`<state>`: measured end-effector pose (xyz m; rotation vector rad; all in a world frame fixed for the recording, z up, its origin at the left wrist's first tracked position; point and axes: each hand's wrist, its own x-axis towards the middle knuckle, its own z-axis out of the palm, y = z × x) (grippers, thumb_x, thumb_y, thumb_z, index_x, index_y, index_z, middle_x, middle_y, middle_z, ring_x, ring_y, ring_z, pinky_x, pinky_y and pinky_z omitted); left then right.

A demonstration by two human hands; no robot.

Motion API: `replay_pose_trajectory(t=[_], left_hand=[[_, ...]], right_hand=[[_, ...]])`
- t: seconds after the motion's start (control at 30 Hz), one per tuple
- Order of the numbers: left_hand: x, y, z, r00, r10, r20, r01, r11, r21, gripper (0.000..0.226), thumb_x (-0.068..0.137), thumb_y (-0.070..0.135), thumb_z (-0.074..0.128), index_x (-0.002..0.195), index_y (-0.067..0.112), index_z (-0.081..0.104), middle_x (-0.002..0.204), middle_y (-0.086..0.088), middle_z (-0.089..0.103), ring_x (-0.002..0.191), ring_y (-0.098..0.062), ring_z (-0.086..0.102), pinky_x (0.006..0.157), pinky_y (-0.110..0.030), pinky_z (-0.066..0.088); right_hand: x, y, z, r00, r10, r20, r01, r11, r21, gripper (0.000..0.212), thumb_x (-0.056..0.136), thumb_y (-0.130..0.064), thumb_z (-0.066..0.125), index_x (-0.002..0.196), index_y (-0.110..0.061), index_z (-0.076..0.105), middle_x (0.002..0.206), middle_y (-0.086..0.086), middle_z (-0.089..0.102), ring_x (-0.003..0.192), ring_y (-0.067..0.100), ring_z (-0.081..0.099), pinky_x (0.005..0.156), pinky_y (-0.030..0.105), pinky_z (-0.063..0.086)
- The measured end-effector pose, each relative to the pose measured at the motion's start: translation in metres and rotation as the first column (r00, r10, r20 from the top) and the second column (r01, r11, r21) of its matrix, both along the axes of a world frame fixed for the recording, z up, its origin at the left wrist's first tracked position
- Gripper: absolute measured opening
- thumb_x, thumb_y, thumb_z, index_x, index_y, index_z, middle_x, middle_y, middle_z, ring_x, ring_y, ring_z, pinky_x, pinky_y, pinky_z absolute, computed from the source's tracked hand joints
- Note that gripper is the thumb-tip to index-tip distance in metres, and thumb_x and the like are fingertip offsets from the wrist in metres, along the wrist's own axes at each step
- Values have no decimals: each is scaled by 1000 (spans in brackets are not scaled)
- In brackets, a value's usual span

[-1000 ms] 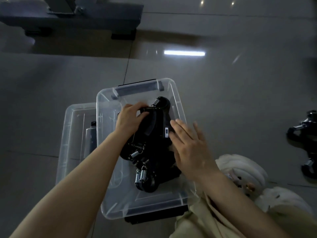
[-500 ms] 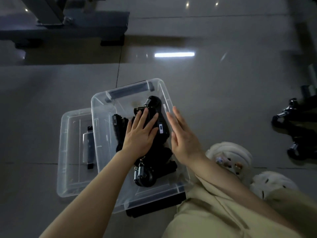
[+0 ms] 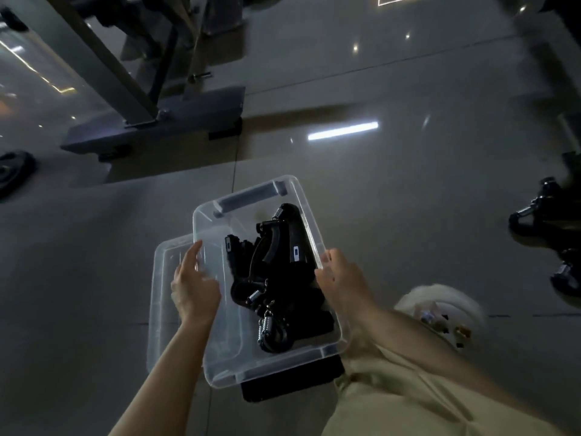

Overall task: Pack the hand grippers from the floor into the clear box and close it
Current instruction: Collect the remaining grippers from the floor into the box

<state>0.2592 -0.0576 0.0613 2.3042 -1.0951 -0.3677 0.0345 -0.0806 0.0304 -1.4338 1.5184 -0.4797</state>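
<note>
The clear box sits on the floor in front of me with its top open. Several black hand grippers with metal springs are piled inside it. My left hand lies against the outside of the box's left wall, fingers fairly straight and pointing away from me. On the opposite side, my right hand holds the right rim, its fingertips curled over the edge. The clear lid lies flat on the floor at the left, partly under the box.
More hand grippers lie on the floor at the far right. A white slipper and my beige trouser leg are at the lower right. A grey machine base stands at the back left, with a dark weight plate beside it.
Both hands have come off the pile of grippers and moved outward to the box's left and right sides. The view has tilted up.
</note>
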Motion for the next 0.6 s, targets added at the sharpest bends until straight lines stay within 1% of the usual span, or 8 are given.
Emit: replay_pose_trajectory(t=[0.07, 0.1, 0.23, 0.33, 0.4, 0.47, 0.53, 0.6], left_hand=[[-19, -8, 2, 998, -54, 27, 56, 995, -79, 68, 77, -14, 40, 128, 30, 52, 127, -5, 57, 106, -28, 59, 78, -50, 52], [-29, -14, 2, 997, -71, 41, 75, 992, -105, 68, 76, -16, 40, 127, 27, 54, 126, -8, 58, 103, -29, 61, 75, -49, 53], [-74, -42, 2, 984, -167, 66, 175, 970, -166, 70, 72, -19, 38, 125, 24, 57, 121, -11, 63, 92, -28, 65, 68, -43, 55], [-119, -64, -2, 956, -291, 46, 295, 938, -181, 69, 73, -17, 38, 125, 24, 56, 120, -11, 64, 96, -26, 64, 69, -40, 54], [-150, -80, -8, 931, -363, 25, 362, 916, -173, 67, 74, -16, 38, 125, 24, 57, 114, -15, 65, 93, -30, 63, 70, -38, 50], [-182, -97, -12, 905, -422, 57, 425, 885, -192, 65, 73, -15, 40, 123, 22, 58, 108, -16, 66, 90, -32, 61, 70, -33, 43], [-208, -114, -15, 897, -437, 65, 441, 878, -188, 66, 72, -14, 40, 125, 21, 57, 111, -16, 65, 96, -31, 60, 74, -30, 41], [-226, -125, -19, 907, -418, 47, 420, 898, -133, 67, 73, -13, 41, 129, 22, 53, 115, -16, 62, 102, -32, 56, 81, -31, 41]], right_hand=[[-18, 6, -4, 997, -75, 27, 75, 997, -5, 8, 91, -18, 47, 97, -13, 46, 86, 2, 56, 79, 24, 54, 66, 29, 35], [-27, 8, -5, 995, -101, 26, 102, 995, -14, 8, 92, -18, 46, 99, -13, 46, 84, -1, 54, 77, 20, 52, 65, 27, 33], [-70, 5, -7, 976, -220, 4, 219, 974, -63, 19, 95, -21, 43, 108, -8, 49, 76, -10, 47, 70, 12, 45, 62, 25, 31], [-112, -1, -4, 951, -309, -24, 307, 949, -77, 23, 96, -22, 43, 112, -7, 49, 91, -1, 55, 78, 14, 48, 67, 24, 31], [-142, 1, -6, 936, -353, -6, 352, 934, -69, 27, 97, -26, 42, 118, -11, 48, 109, 2, 61, 84, 15, 55, 70, 27, 40], [-172, -1, -5, 922, -387, 20, 388, 920, -60, 33, 97, -31, 40, 125, -14, 45, 127, 4, 57, 96, 19, 60, 81, 35, 50], [-199, -10, -5, 924, -382, 11, 382, 923, -42, 39, 97, -33, 40, 131, -12, 41, 133, 6, 53, 107, 23, 58, 90, 34, 47], [-218, -23, -3, 938, -339, -67, 336, 940, -49, 38, 98, -31, 39, 130, -10, 41, 128, 9, 56, 109, 24, 56, 85, 27, 41]])
